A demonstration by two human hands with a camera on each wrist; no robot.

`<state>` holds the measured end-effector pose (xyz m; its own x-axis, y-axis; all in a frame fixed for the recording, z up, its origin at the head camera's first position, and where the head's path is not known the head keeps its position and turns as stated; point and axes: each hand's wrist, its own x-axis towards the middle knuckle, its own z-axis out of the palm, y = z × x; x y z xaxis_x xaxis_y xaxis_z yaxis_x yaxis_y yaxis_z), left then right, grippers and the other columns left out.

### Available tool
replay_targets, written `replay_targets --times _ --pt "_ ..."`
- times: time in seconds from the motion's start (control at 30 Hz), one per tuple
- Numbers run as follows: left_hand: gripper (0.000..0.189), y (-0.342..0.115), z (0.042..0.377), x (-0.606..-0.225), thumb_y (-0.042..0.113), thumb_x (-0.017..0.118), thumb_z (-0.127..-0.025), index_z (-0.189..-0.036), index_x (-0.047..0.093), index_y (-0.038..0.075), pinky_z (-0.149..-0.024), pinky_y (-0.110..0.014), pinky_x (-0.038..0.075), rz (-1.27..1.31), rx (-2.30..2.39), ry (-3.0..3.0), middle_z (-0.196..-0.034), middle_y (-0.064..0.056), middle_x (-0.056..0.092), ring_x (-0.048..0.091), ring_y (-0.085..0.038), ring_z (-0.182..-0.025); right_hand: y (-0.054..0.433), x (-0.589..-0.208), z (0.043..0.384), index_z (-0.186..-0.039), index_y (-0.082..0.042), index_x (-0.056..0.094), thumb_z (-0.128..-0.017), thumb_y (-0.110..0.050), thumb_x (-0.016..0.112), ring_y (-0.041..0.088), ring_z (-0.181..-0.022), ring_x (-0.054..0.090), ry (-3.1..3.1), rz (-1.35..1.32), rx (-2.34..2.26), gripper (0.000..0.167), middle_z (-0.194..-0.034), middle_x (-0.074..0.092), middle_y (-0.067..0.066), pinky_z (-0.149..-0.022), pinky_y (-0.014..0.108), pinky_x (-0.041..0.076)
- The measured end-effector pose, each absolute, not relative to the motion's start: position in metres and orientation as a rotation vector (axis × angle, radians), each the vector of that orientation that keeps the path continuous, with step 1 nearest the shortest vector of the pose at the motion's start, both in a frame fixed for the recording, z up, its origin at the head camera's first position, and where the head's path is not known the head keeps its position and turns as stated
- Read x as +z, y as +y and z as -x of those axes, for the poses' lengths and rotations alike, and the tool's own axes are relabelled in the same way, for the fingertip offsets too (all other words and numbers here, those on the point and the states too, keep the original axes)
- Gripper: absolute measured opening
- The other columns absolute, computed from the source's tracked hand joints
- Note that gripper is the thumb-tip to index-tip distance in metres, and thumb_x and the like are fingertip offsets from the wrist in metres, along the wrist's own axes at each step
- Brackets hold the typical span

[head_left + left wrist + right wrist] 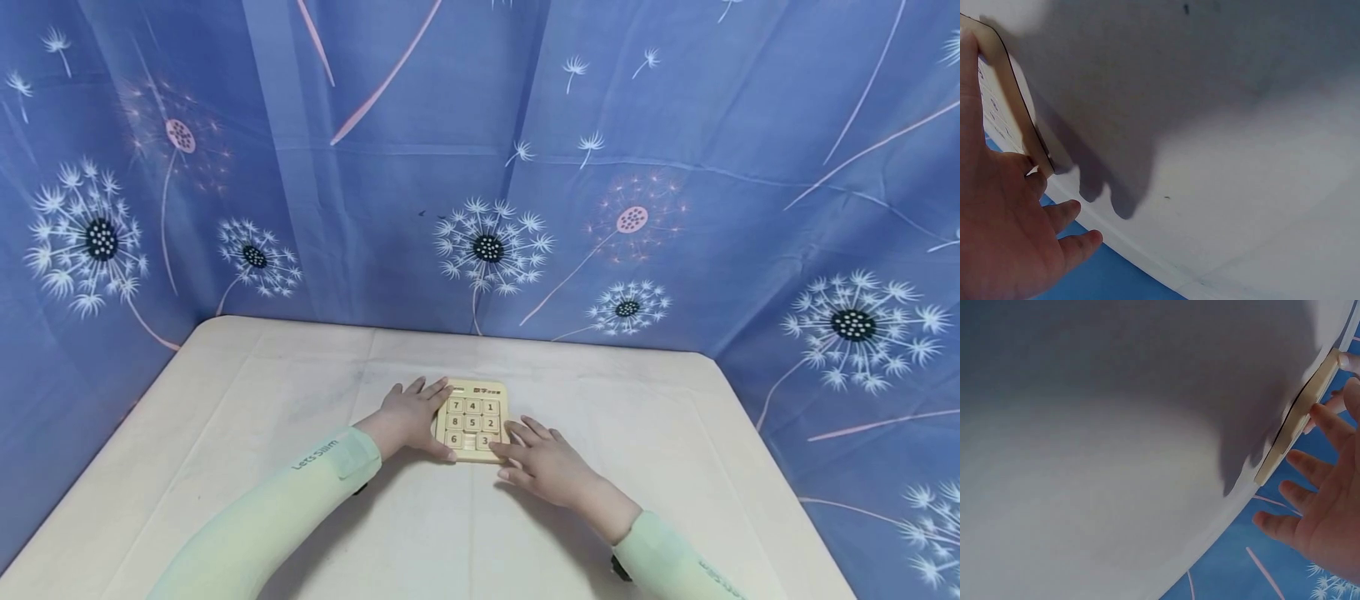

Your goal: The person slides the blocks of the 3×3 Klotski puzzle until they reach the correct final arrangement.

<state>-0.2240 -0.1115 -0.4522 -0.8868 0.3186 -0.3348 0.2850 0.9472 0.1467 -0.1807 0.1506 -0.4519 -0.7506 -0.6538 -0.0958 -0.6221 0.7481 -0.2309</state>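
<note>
A number puzzle [472, 422] is lying flat on the table [375, 533], face up, with both hands working at it. The left hand [411, 415] is gripping the puzzle's left side, the thumb bracing at the near corner and the index finger reaching over the far one, while the other fingers are fanning out beyond the board. The right hand [551, 467] is spreading its fingers at the opposite side; its index fingertip is resting at the right edge of the 3 tile [483, 439], and its thumb is sitting just off the near right corner. The gap [469, 440] is separating the 3 from the 6 tile [453, 439] in the nearest row. The board is looking stiff, thin and light, wooden or plastic by its pale colour, so it is probably going to skid on the cloth-like surface unless someone is steadying it. The left rim is offering a good hold, since a grip there is leaving the tiles uncovered. The tiles are seeming small and smooth, likely calling for one fingertip pressing lightly and sideways rather than a pinch; nothing about them is appearing fragile, though pushing askew might be jamming them.
</note>
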Motion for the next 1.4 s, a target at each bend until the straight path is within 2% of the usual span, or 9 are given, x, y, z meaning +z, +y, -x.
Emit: replay_targets --times 1.4 --pt "0.117 -0.1105 0.2242 -0.4522 0.075 0.076 -0.074 -0.164 0.026 0.019 -0.129 -0.06 0.024 -0.436 0.119 2.746 -0.174 0.004 0.019 0.021 -0.034 -0.161 0.1584 -0.4528 0.1792 -0.145 -0.015 0.059 -0.103 -0.043 0.055 0.052 -0.145 0.041 2.781 1.021 -0.308 0.05 -0.156 0.049 0.023 -0.109 0.078 0.039"
